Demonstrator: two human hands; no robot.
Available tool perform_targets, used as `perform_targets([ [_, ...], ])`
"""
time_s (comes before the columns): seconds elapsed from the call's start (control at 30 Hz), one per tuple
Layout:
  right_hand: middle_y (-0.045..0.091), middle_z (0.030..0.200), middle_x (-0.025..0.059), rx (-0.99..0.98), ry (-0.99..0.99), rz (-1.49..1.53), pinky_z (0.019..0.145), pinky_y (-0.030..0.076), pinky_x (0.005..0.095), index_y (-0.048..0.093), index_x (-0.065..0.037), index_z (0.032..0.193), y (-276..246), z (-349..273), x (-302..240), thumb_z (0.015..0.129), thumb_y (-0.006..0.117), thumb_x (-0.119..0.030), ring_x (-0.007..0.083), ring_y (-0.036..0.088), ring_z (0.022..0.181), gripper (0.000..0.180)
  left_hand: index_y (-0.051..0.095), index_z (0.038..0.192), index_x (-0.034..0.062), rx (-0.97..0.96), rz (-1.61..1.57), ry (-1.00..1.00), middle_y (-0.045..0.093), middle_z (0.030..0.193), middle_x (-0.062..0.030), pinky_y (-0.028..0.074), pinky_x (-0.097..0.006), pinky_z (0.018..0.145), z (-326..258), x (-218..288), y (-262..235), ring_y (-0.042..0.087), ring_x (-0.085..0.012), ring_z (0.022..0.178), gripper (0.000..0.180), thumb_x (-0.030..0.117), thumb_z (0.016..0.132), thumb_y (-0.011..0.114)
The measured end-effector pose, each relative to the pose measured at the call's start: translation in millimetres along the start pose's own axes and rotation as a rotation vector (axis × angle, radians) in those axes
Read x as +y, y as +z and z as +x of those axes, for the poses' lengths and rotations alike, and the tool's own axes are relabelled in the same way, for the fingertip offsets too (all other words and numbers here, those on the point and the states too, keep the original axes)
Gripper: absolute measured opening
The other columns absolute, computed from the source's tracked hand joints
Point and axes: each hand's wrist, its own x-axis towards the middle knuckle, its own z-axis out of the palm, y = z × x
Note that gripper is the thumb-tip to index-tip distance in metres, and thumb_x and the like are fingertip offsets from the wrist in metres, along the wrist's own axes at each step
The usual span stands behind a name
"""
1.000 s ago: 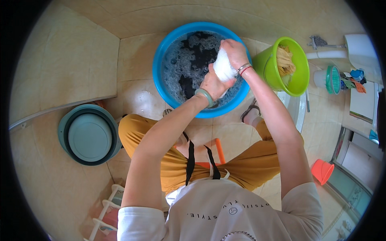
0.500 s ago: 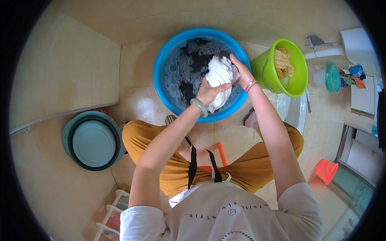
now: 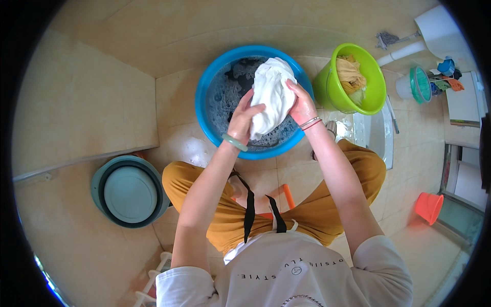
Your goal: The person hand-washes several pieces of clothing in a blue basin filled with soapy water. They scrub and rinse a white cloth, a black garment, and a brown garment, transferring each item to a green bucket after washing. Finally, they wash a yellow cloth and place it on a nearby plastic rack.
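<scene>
Your left hand point(image 3: 244, 118) and right hand point(image 3: 303, 106) both clutch the white cloth point(image 3: 269, 92), fingers curled into its folds from either side. You hold it bunched just above the blue basin point(image 3: 205, 97), over dark, soapy water. Just right of the basin stands a green tub point(image 3: 376, 84) with yellow fabric inside. Left of the basin, nearer you, a teal basin point(image 3: 130, 192) sits on the tiled floor.

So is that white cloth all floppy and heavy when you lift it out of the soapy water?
Probably floppy: the white cloth bunches and folds between the left hand and right hand. It is likely heavy for its size, being held over the foamy water in the blue basin. Suds may make it slippery.
</scene>
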Motion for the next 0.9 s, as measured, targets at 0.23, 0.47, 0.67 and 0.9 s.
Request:
perform_targets([
  [0.23,0.065,0.112,0.0074,0.312,-0.22,-0.635,0.086,0.049,0.0287,0.059,0.004,0.123,25,-25,-9,0.091,0.062,-0.014,0.0125,0.06,0.097,0.037,0.034,0.141,-0.0003,0.01,-0.347,0.024,0.05,0.134,-0.015,0.041,-0.037,0.104,2,-9,-21,0.052,-0.0275,0.121,0.062,0.01,0.086,0.06],
  [0.47,0.056,0.124,0.0123,0.234,-0.406,-0.162,0.09,0.05,0.0344,0.041,0.002,0.137,22,-69,-18,0.094,0.059,-0.016,0.0182,0.057,0.109,0.05,0.034,0.139,0.0037,-0.028,-0.322,0.178,0.047,0.135,-0.0137,0.045,-0.039,0.1,14,-2,-6,0.054,-0.0284,0.118,0.066,0.01,0.082,0.068],
  [0.67,0.043,0.137,0.0162,0.268,-0.069,-0.382,0.098,0.043,0.0365,0.01,-0.001,0.149,26,-93,0,0.084,0.071,-0.038,0.0242,0.047,0.124,0.096,0.02,0.147,0.0081,0.073,0.369,0.571,0.039,0.138,-0.016,0.04,-0.037,0.103,-8,-23,41,0.043,-0.0263,0.126,0.089,0.002,0.077,0.075],
  [0.9,0.048,0.133,0.0121,0.214,-0.443,-0.122,0.098,0.041,0.0298,0.033,-0.003,0.144,17,-92,-30,0.072,0.053,0.005,0.0198,0.051,0.118,0.076,0.027,0.146,0.0139,0.014,-0.246,0.053,0.043,0.14,-0.0112,0.041,-0.044,0.102,-15,13,62,0.046,-0.0275,0.126,0.066,0.043,0.093,0.055],
])
